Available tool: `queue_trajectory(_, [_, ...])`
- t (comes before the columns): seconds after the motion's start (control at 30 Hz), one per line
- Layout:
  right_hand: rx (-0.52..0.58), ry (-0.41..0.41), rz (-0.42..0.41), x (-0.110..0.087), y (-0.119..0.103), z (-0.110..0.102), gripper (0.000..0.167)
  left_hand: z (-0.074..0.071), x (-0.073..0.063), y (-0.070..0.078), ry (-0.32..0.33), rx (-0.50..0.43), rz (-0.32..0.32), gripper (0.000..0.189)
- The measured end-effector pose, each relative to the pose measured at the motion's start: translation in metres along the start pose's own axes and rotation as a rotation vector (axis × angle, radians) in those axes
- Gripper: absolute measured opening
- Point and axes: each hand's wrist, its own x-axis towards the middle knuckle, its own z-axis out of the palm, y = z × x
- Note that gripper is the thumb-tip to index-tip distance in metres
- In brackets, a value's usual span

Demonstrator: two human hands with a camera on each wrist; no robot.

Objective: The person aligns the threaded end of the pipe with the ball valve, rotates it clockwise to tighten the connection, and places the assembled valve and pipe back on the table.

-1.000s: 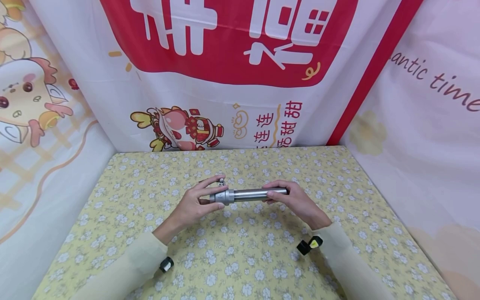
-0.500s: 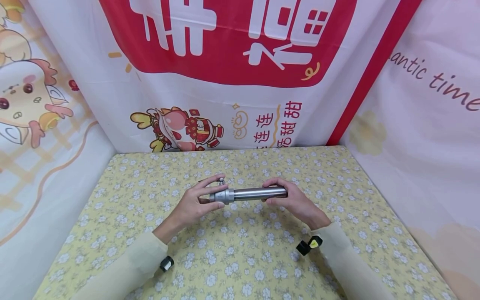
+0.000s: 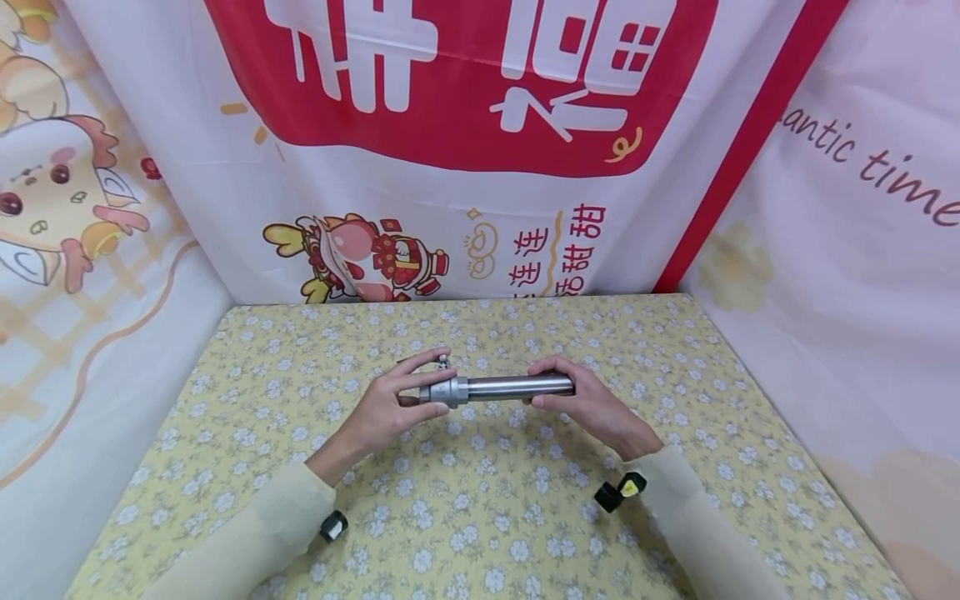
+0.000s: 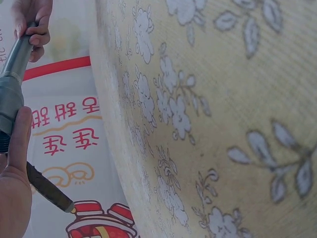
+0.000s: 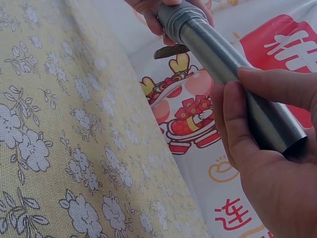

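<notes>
A ball valve [image 3: 444, 392] with a silver body is held up over the table in the head view. Joined to its right side is a straight metal pipe [image 3: 504, 387], lying nearly level. My left hand [image 3: 381, 411] grips the valve body from the left, thumb on the near side and fingers on the far side. In the left wrist view, a dark lever handle [image 4: 49, 188] sticks out beside that hand. My right hand [image 3: 592, 404] grips the pipe near its free end. The right wrist view shows the thumb and fingers [image 5: 235, 111] curled round the pipe.
A yellow cloth with white flowers [image 3: 480, 533] covers the table beneath both hands. Printed fabric hangs [image 3: 465, 167] rise at the back and on both sides. Black wrist straps [image 3: 333, 527] show at the sleeves.
My right thumb has moved from the pipe's top down to its near side as the fingers shifted round it. The left hand, valve and pipe have stayed in place.
</notes>
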Motion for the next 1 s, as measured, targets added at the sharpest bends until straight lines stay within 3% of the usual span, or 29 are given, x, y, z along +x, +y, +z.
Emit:
queue_trajectory(0.43, [-0.006,0.026,0.037,-0.0016,-0.0014,-0.0010,0.050,0.0015,0.0005,0.0007,0.002,0.000,0.004,0.050])
queue_trajectory(1.0, [-0.049,0.075,0.035,0.0006,-0.0012,0.0004,0.039,0.0011,0.0009,0.0009,0.005,0.003,0.002,0.051])
